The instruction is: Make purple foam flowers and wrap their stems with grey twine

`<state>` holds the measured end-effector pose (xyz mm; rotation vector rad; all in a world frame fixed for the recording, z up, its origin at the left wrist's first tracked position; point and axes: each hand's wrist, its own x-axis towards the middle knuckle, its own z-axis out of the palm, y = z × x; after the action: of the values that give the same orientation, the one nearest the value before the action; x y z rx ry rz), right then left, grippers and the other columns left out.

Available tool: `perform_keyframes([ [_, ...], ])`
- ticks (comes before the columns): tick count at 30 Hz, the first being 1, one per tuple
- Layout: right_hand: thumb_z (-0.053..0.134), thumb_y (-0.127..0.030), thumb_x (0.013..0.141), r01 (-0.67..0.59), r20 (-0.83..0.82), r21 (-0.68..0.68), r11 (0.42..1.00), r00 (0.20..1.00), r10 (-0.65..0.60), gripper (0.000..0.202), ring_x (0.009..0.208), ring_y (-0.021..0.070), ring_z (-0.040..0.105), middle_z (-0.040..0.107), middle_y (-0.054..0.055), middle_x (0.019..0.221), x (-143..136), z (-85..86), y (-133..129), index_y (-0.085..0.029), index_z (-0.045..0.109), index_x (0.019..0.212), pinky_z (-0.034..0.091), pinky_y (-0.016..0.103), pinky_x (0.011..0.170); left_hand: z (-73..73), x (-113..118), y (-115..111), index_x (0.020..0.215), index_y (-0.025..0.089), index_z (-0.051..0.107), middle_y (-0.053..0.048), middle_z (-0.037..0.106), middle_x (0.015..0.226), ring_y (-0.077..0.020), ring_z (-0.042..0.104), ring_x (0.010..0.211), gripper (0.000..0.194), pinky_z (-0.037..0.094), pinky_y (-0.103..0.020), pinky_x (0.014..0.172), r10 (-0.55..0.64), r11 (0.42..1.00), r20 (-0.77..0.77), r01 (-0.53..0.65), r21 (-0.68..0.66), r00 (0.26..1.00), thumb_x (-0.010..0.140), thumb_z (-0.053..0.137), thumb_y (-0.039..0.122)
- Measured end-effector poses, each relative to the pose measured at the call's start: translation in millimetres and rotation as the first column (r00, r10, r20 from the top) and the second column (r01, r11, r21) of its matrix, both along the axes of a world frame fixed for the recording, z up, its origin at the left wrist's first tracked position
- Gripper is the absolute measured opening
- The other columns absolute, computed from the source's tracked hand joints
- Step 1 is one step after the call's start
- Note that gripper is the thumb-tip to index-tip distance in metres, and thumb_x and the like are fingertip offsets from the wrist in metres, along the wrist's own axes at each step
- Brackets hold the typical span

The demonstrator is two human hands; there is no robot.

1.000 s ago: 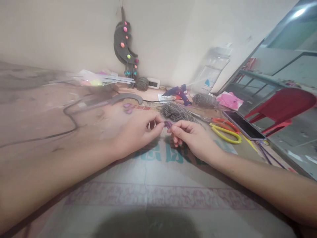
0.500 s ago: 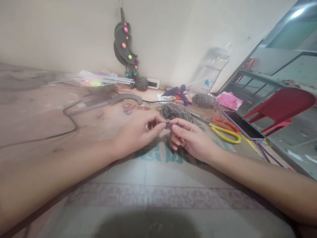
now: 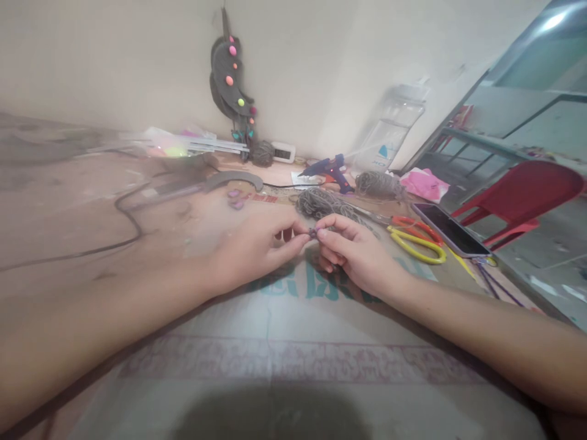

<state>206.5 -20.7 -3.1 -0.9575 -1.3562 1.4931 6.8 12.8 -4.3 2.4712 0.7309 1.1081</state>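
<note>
Purplish small piece [image 3: 313, 233] pinched by left hand [image 3: 263, 244] and right hand [image 3: 358, 250]. Might slip if either pinch loosens, its size offering little to grip.

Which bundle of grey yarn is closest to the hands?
The loose heap beside the scissors; the round ball and the bundle by the bottle lie farther back.
</note>
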Motion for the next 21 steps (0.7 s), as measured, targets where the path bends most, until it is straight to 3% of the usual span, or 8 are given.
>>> perform_keyframes([
  [12,0.057,-0.033,0.092,0.056,0.247,0.133,0.989,0.965,-0.088,0.013,0.043,0.0075,0.042,0.046,-0.012,0.047,-4.0,6.5,-5.9,-0.022,0.051,0.091,0.038,0.022,0.046,-3.6,0.4,0.2,0.085,0.017,0.062,0.000,0.064,0.078,-0.0124,0.057,0.071,0.011,0.044,-0.025,0.067,0.003,1.000,-0.049,-0.003,-0.003,0.999,0.092,0.056,0.023],
  [21,0.056,-0.044,0.094,0.014,0.158,0.172,0.985,0.986,-0.042,0.024,0.049,0.0085,0.045,0.050,-0.008,0.053,-1.1,3.4,-2.7,-0.020,0.057,0.095,0.041,0.023,0.050,2.0,2.8,0.9,0.079,0.018,0.063,0.001,0.065,0.073,-0.0122,0.058,0.069,0.014,0.044,-0.025,0.065,0.068,0.989,-0.028,-0.072,-0.133,0.997,0.090,0.057,0.021],
])
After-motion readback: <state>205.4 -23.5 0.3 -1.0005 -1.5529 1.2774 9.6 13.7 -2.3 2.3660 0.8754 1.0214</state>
